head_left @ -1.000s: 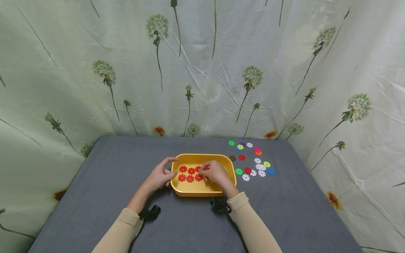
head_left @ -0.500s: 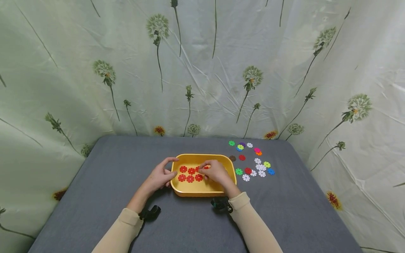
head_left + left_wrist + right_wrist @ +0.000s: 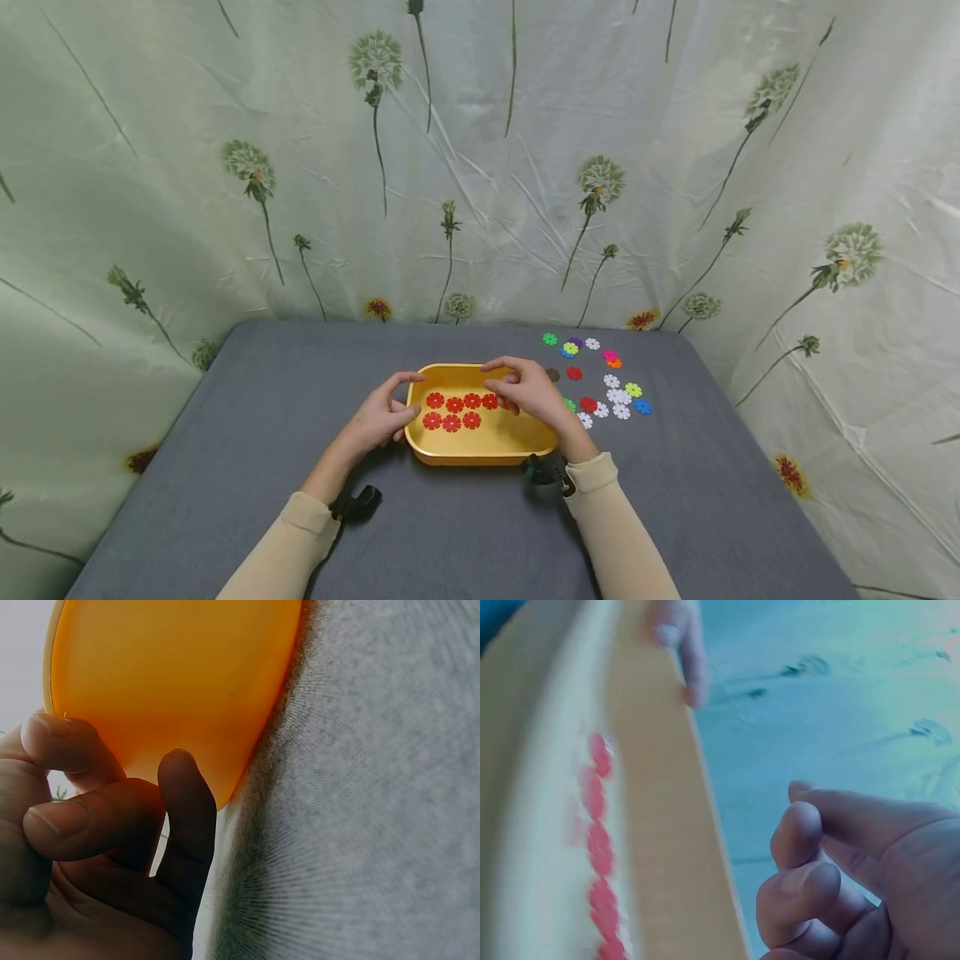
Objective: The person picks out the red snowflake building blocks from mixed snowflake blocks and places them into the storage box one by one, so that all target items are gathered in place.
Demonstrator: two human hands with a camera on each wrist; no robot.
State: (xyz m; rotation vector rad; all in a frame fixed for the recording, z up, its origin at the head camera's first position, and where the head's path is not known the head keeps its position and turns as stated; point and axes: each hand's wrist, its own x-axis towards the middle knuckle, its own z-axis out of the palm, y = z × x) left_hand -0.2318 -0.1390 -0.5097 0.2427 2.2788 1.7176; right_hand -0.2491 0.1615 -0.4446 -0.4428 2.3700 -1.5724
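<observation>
A yellow plastic tray point(image 3: 487, 457) stands on the table, and my left hand point(image 3: 379, 417) grips its left end, thumb and forefinger at the rim. The left wrist view has these curled fingers point(image 3: 189, 817) against the orange-looking tray wall point(image 3: 202, 675). Inside the tray, red flower-shaped discs point(image 3: 453, 405) lie flat in two rows, the back row longer than the front one. Above the tray's right half is my right hand point(image 3: 528, 392), thumb and forefinger apart with nothing between them. It overlaps the right end of the back row. The right wrist view has its loosely curled fingers point(image 3: 802, 885) beyond the tray wall.
Right of the tray, loose flower discs lie scattered: white ones point(image 3: 618, 397), a blue one point(image 3: 642, 407), a red one point(image 3: 573, 373), a green one point(image 3: 550, 339) and others. A grey cloth point(image 3: 450, 533) covers the table. Behind it hangs a dandelion-print curtain point(image 3: 480, 167).
My right hand has let go of a red disc at the back row, risen and moved right, its thumb and forefinger parting. The left hand has stayed at the tray's end.
</observation>
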